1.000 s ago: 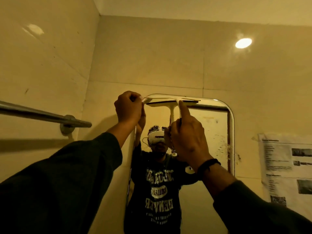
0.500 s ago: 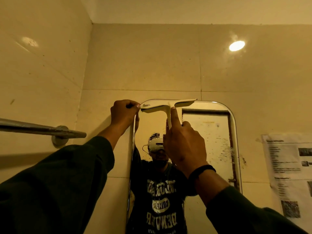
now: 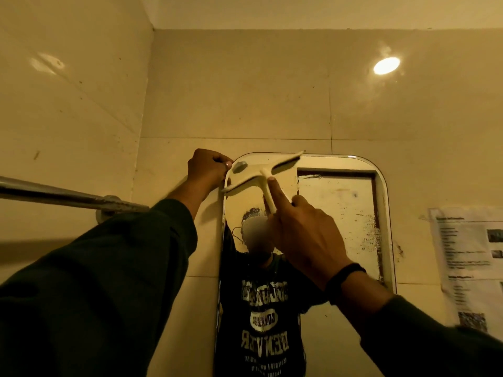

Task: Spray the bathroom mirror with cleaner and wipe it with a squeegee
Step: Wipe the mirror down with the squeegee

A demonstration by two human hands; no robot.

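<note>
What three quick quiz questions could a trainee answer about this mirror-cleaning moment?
1. True or false: the squeegee blade lies level along the top edge of the mirror.
2. Which hand holds the squeegee's handle? A) the right hand B) the left hand C) both
3. Fill in: the metal rail is fixed to the wall on the ____ side of the mirror.

Key: 1. False: the blade is tilted, right end higher. 2. A: the right hand has its grip on the handle, index finger stretched along it; the left hand is a closed fist at the mirror's top left corner. 3. Left.
</note>
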